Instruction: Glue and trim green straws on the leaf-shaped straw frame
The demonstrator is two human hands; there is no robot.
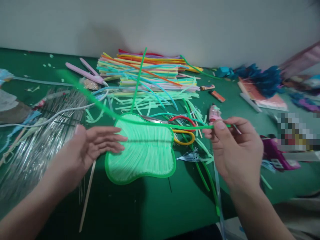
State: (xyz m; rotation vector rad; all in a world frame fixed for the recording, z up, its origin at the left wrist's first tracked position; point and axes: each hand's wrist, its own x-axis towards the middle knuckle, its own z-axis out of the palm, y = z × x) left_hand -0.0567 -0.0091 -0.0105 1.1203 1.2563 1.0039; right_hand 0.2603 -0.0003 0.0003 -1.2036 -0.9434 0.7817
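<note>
My right hand (236, 150) pinches one end of a long bright green pipe cleaner (191, 127) between thumb and fingers. This strip runs left across the top of a light green, ribbed, leaf-like piece (145, 150) edged in darker green. Its far end rises to the upper left and is blurred. Another green stem (139, 78) sticks up from the piece's top edge. My left hand (92, 143) is open, its fingers stretched over the piece's left side; whether they press on it I cannot tell. Scissors (183, 138) with red and yellow handles lie partly behind the strip.
Bundles of coloured pipe cleaners (150, 71) lie against the wall. A lilac hair straightener (83, 70) sits left of them, its cord crossing silvery wires (55, 123). A small tube (213, 112), an orange lighter (218, 96) and dark blue flowers (266, 80) are on the right.
</note>
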